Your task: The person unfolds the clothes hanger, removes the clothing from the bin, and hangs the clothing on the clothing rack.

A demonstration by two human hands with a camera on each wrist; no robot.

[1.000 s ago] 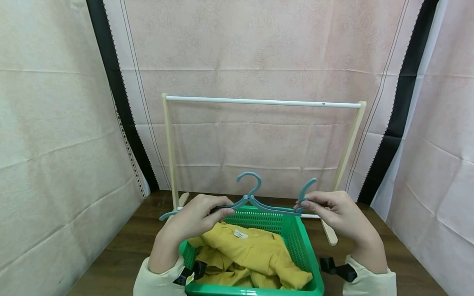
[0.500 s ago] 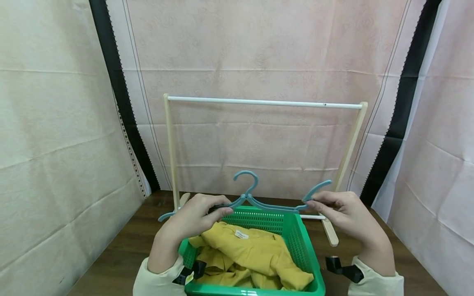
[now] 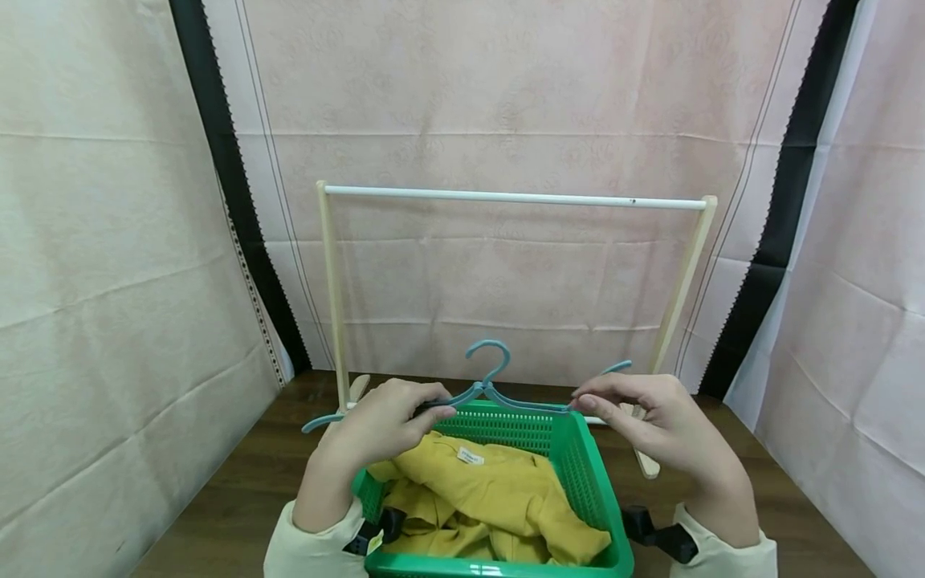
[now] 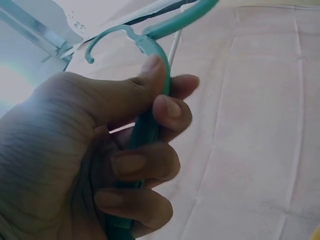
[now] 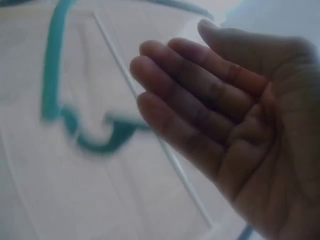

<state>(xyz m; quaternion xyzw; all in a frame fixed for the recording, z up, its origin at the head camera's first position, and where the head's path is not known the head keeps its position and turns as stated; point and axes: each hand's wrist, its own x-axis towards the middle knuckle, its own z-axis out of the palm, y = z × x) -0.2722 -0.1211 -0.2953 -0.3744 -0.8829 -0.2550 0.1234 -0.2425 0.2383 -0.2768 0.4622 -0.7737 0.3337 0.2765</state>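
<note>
A blue plastic clothes hanger (image 3: 531, 407) is held above the green basket, its hook upright. My left hand (image 3: 379, 421) grips the hanger's left arm; the left wrist view shows the fingers curled round the hanger arm (image 4: 145, 127). My right hand (image 3: 654, 421) is by the hanger's right end, partly hiding it. In the right wrist view the fingers (image 5: 192, 97) are fairly straight, the thumb stands apart, and the blurred jointed hanger end (image 5: 97, 145) lies past the fingertips; contact is unclear. Yellow clothing (image 3: 499, 490) with a white label lies in the basket.
The green basket (image 3: 603, 498) stands on a brown wooden table (image 3: 217, 498). Behind it is a rack with a white rail (image 3: 506, 196) and cream posts (image 3: 682, 281). Pale cloth walls (image 3: 506, 96) surround the table.
My right hand moved out to the right with the hanger's end piece, then came back left. Its fingers no longer pinch that piece. The left hand keeps its grip.
</note>
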